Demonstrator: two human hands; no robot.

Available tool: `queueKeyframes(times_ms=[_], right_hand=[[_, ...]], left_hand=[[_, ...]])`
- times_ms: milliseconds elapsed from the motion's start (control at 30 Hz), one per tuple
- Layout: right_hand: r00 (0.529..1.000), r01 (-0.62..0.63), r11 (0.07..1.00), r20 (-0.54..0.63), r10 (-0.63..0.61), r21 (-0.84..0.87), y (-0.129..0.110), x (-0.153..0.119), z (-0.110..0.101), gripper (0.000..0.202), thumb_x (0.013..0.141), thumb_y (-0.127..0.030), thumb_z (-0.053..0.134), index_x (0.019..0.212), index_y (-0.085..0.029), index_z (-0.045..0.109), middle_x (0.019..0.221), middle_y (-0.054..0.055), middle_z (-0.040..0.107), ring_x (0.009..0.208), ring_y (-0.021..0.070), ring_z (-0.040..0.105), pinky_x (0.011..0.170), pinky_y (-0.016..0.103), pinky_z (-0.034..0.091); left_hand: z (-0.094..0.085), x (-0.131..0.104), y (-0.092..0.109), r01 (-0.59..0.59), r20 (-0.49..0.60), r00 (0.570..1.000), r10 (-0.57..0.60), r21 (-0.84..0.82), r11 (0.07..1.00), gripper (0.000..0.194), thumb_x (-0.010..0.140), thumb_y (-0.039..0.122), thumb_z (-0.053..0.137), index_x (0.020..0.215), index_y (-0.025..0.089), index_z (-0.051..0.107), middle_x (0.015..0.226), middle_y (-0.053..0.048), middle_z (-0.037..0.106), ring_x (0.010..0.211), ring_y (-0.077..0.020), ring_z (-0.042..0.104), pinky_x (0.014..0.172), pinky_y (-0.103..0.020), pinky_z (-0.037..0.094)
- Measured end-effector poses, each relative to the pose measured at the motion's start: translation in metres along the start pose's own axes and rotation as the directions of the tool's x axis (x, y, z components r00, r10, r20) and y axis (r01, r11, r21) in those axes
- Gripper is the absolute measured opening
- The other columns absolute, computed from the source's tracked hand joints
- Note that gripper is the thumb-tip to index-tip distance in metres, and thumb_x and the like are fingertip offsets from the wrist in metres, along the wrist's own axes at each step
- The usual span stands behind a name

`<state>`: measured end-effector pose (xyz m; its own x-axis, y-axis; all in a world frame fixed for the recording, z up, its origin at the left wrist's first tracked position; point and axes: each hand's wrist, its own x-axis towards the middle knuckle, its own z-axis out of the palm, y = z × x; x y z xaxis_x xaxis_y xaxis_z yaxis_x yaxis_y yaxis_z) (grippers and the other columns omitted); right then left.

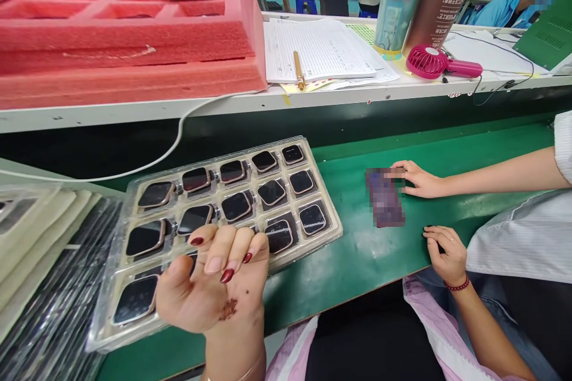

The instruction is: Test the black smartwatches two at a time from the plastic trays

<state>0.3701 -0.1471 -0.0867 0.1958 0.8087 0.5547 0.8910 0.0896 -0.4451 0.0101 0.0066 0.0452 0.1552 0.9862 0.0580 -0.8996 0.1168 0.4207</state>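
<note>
My left hand (223, 277) is raised palm up over the near side of a clear plastic tray (333, 227). Its fingers are loosely bent and apart, with nothing in them; a reddish-brown mark shows on the palm. The tray's compartments hold several dark square watch faces with gold-coloured edges, such as one watch face (136, 299) left of my thumb. Part of the tray is hidden behind my fingers. My right hand (449, 256), with a red bracelet at the wrist, rests at the green bench's front edge. Its fingers are slightly bent, thumb apart, and I see nothing held.
At right, another person's hand (422, 181) touches a blurred phone-like thing (385, 197) on the green bench (339, 274). Stacked plastic trays (58, 286) stand left. The shelf above holds red foam (134, 71), papers (317, 47), a pen (298, 70) and a pink fan (426, 62). A white cable (179, 137) hangs down.
</note>
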Motion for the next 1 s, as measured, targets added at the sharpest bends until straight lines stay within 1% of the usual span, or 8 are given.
queueKeyframes(times_ms=[167, 367, 533, 667, 833, 1000], right_hand=[[1.000, 0.008, 1.000, -0.008, -0.008, 0.004, -0.0001, 0.0000, 0.0001, 0.024, 0.084, -0.014, 0.053, 0.093, -0.032, 0.065, 0.090, 0.006, 0.069, 0.083, 0.0327, 0.066, 0.076, 0.055, 0.055], [1.000, 0.008, 1.000, -0.026, -0.007, 0.029, 0.0012, -0.0005, 0.0007, 0.026, 0.084, -0.014, 0.055, 0.095, -0.035, 0.065, 0.090, 0.004, 0.069, 0.083, 0.0318, 0.066, 0.075, 0.054, 0.055], [0.999, 0.011, 1.000, -0.033, -0.010, 0.028, 0.0010, -0.0010, 0.0012, 0.022, 0.084, -0.014, 0.054, 0.090, -0.031, 0.067, 0.088, 0.005, 0.069, 0.083, 0.0307, 0.065, 0.075, 0.052, 0.055], [0.998, 0.034, 0.999, -0.044, -0.034, 0.009, 0.0029, -0.0029, 0.0021, 0.020, 0.085, -0.012, 0.054, 0.089, -0.028, 0.066, 0.089, 0.005, 0.069, 0.083, 0.0276, 0.065, 0.076, 0.048, 0.055], [0.992, 0.083, 0.996, -0.093, -0.084, -0.010, 0.0080, -0.0051, 0.0050, 0.014, 0.085, -0.013, 0.054, 0.085, -0.021, 0.066, 0.086, 0.005, 0.069, 0.082, 0.0228, 0.065, 0.076, 0.042, 0.053], [0.985, 0.091, 0.996, -0.145, -0.094, -0.025, 0.0081, -0.0067, 0.0084, 0.014, 0.085, -0.013, 0.053, 0.082, -0.019, 0.066, 0.084, 0.006, 0.069, 0.080, 0.0211, 0.064, 0.075, 0.039, 0.052]], left_hand=[[0.0032, -0.0003, -0.0006, -0.004, 0.000, 1.000, 0.004, 0.003, 1.000, 0.028, 0.065, 0.021, 0.079, 0.079, 0.020, 0.054, 0.054, 0.009, 0.054, 0.046, -0.0051, 0.046, 0.051, -0.022, 0.044], [0.0055, 0.0000, -0.0018, -0.016, -0.010, 1.000, 0.017, 0.009, 1.000, 0.028, 0.063, 0.020, 0.079, 0.078, 0.019, 0.056, 0.052, 0.008, 0.051, 0.045, -0.0049, 0.044, 0.050, -0.022, 0.045], [0.0021, 0.0009, -0.0016, -0.033, 0.002, 0.999, 0.033, 0.037, 0.999, 0.025, 0.064, 0.022, 0.078, 0.078, 0.018, 0.057, 0.052, 0.008, 0.047, 0.045, -0.0055, 0.042, 0.049, -0.022, 0.044], [-0.0010, 0.0018, -0.0018, -0.039, 0.028, 0.999, 0.038, 0.045, 0.998, 0.026, 0.064, 0.025, 0.078, 0.078, 0.017, 0.058, 0.051, 0.007, 0.048, 0.045, -0.0060, 0.040, 0.049, -0.022, 0.042], [0.0015, 0.0001, -0.0042, -0.046, 0.015, 0.999, 0.045, 0.032, 0.998, 0.027, 0.063, 0.022, 0.079, 0.078, 0.016, 0.058, 0.052, 0.006, 0.047, 0.046, -0.0064, 0.041, 0.050, -0.021, 0.041], [0.0042, 0.0016, -0.0018, -0.012, 0.028, 1.000, 0.010, 0.055, 0.998, 0.025, 0.062, 0.023, 0.078, 0.076, 0.015, 0.059, 0.052, 0.005, 0.047, 0.047, -0.0073, 0.042, 0.051, -0.021, 0.043]])
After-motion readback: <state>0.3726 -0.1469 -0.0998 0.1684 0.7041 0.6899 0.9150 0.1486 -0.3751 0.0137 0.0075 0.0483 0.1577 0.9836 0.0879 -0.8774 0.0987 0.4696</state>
